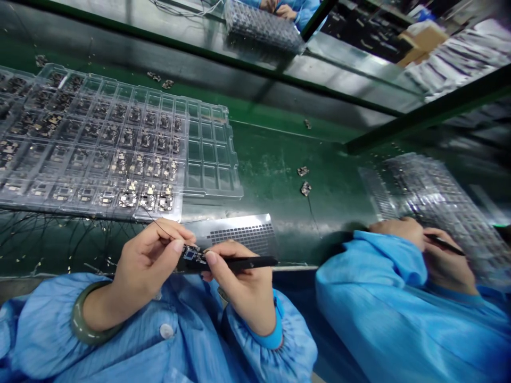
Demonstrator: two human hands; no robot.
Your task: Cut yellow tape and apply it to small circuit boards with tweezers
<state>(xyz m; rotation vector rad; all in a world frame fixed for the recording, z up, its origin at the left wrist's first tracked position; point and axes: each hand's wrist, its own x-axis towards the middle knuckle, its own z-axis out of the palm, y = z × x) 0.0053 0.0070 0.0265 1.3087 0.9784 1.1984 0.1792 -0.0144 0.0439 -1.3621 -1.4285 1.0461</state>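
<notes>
Head view: circuit board (pixel 190 255) between the fingers (pixel 174 249).

1 held board (pixel 190 255), 2 black tools (pixel 252 263) and 1 bangle (pixel 81 318) show.

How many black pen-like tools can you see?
2: one black pen-like tool in your right hand, a second tool in the co-worker's hand at right; others may be hidden.
</notes>
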